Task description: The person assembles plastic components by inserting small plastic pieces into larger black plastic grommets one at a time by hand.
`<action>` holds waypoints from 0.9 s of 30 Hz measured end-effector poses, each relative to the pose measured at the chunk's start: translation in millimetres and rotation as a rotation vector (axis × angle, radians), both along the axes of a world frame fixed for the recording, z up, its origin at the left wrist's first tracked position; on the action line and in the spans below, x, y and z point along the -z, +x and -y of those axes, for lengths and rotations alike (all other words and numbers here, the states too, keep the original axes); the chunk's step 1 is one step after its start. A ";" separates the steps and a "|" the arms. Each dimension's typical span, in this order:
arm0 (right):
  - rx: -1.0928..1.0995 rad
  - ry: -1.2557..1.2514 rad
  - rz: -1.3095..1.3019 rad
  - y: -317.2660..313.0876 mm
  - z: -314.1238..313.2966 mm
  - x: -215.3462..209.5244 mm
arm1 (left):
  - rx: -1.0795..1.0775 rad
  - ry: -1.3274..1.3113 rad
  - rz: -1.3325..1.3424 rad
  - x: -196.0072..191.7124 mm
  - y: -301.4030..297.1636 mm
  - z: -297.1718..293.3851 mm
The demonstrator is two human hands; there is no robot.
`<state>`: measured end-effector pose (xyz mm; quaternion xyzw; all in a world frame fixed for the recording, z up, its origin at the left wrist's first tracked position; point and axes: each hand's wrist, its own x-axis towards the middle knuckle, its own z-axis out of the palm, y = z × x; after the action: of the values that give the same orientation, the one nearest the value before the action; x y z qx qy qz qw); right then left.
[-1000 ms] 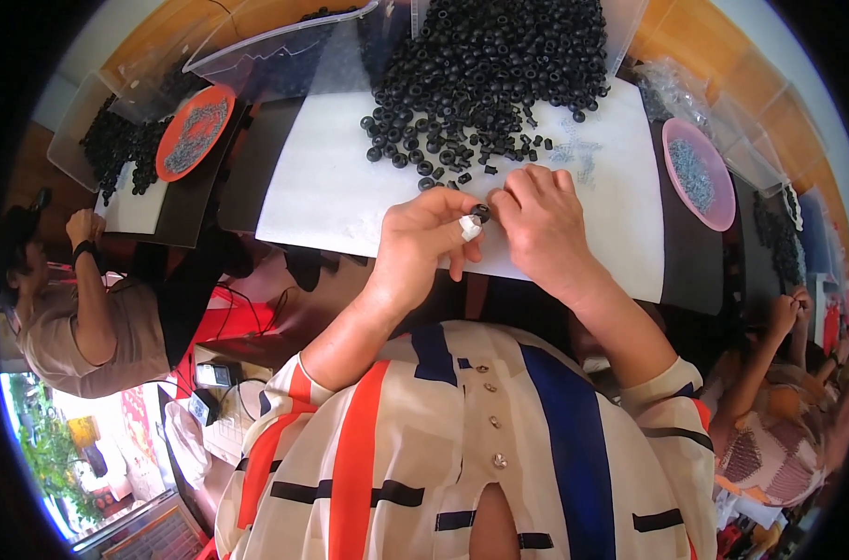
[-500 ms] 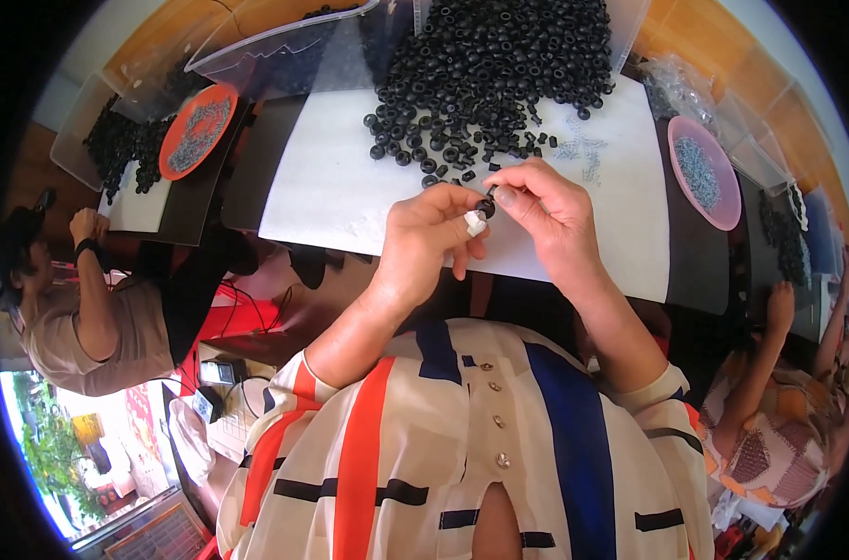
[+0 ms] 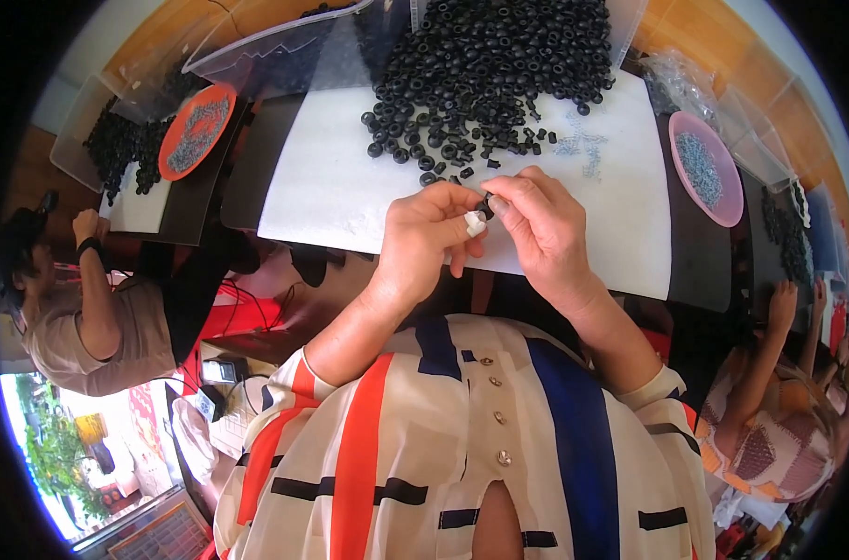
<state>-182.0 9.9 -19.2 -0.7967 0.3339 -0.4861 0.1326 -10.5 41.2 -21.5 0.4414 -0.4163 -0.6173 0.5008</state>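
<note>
My left hand and my right hand meet just above the near edge of a white sheet on the table. Between their fingertips sit a small white piece, pinched by the left fingers, and a small black ring at the right fingertips. A large heap of black rubber rings lies on the sheet beyond my hands. A scatter of small silvery metal parts lies to the right of the heap.
A pink dish of metal parts sits at the right, an orange dish at the left beside more black rings. Clear plastic bins stand at the back. One person sits at my left, another at my right.
My hands have stayed together at the sheet's near edge, fingers shifting slightly around the small white piece and black ring. The heap has not changed.
</note>
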 end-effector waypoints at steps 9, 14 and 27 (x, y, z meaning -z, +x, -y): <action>0.037 0.102 0.046 1.3 -9.3 4.7 | -0.001 -0.021 0.033 -2.0 -1.9 -1.9; 0.084 -0.095 -0.149 -2.6 -10.1 -4.8 | -0.009 -0.011 0.031 -2.3 -3.9 -2.3; 0.060 -0.182 -0.421 -7.4 -4.3 -23.2 | -0.002 -0.010 0.034 -1.0 -4.2 -1.5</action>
<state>-189.4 14.2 4.0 -0.8789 0.3325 -0.3411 -0.0266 -14.7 42.7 -20.5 0.4496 -0.4273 -0.6072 0.4966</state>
